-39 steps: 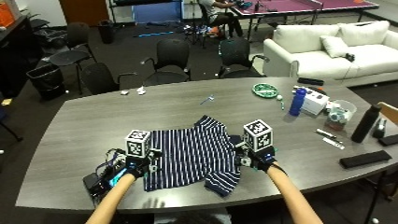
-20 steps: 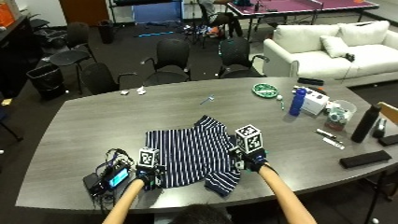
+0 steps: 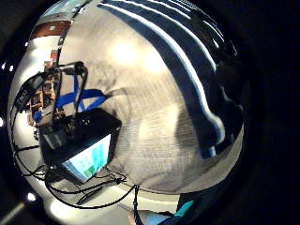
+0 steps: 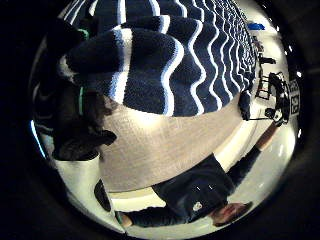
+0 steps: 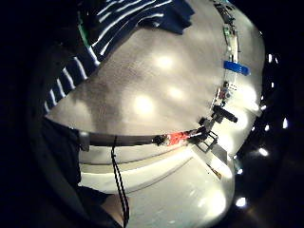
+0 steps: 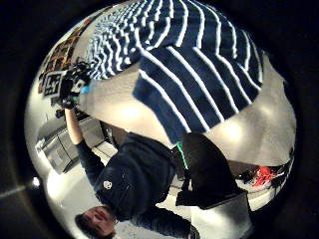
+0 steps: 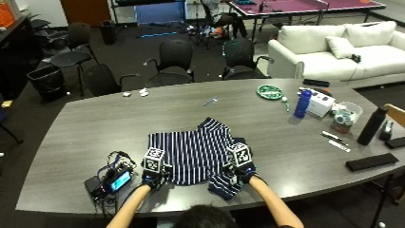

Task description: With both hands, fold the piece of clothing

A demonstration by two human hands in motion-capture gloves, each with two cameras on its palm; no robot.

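Since the earlier frame both hands have drawn nearer the tabletop's [image 7: 82, 128] near edge. Lower left, the left hand [image 7: 152, 178] fingers pinch the one striped shirt's [image 7: 190, 154] hem; lower centre, the right hand [image 7: 243, 172] fingers grip its sleeve.

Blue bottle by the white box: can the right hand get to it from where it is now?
Probably not without leaning: the blue bottle stands far across the table from the right hand, though nothing blocks the way.
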